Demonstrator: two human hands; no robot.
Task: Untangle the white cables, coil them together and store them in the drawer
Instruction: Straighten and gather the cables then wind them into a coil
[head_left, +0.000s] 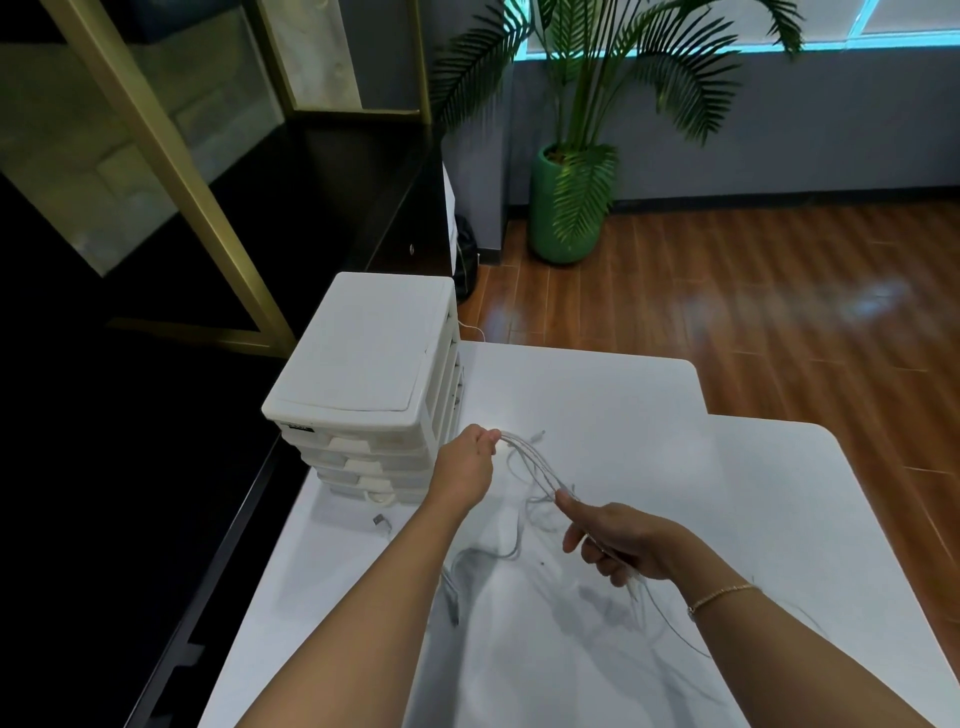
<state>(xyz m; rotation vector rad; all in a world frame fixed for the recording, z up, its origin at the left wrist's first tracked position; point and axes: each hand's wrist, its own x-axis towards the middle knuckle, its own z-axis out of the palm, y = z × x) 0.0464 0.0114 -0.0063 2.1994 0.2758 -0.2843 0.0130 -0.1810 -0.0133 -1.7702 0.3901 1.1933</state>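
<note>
Several white cables (532, 460) stretch in a bundle between my two hands above the white table (727, 519). My left hand (467, 462) grips one end of the bundle beside the drawer unit. My right hand (618, 540) holds the bundle lower down, with loose ends trailing past the wrist. More cable loops (511, 551) lie on the table under my hands. The white plastic drawer unit (374, 384) stands at the table's left edge, its drawers look shut.
A small grey plug (382, 521) lies on the table in front of the drawer unit. A dark shelf with gold frames is to the left. A green potted palm (569, 208) stands on the wooden floor beyond the table.
</note>
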